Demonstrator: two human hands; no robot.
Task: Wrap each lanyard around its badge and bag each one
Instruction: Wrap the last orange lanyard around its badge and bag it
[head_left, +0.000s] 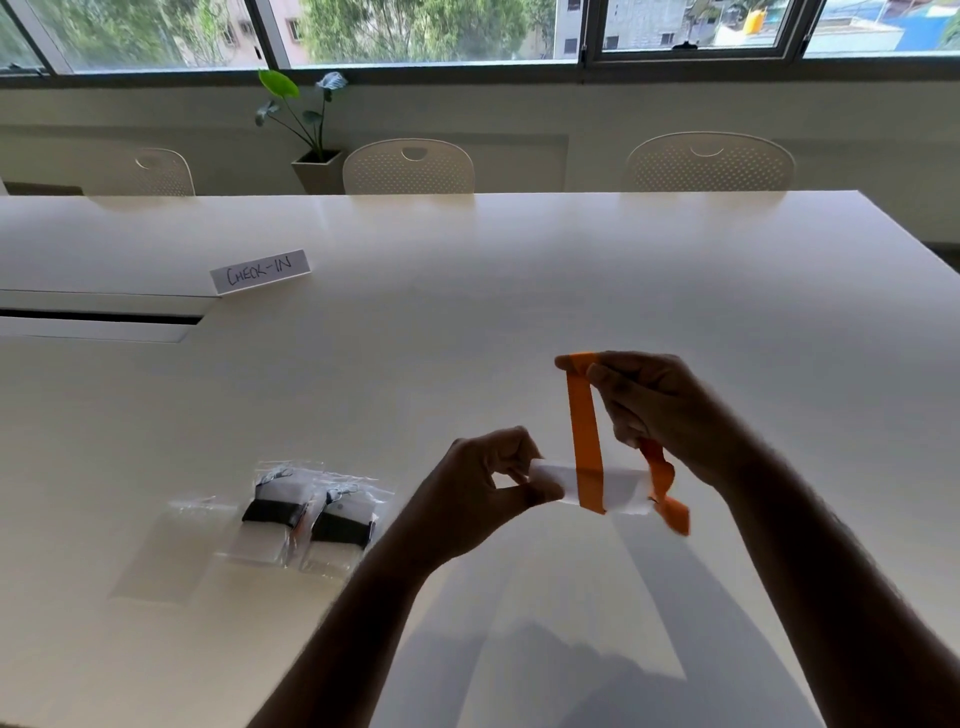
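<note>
At lower centre of the frame, left hand (480, 486) pinches the badge (623, 488) above the counter (519, 291); right hand (654, 410) grips the orange lanyard (584, 426) (wrapping step). Next: continue winding, then bag

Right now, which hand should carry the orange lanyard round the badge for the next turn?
Right. The right hand already grips the orange lanyard raised above the badge, while the left hand pinches the badge's end and steadies it.
</note>
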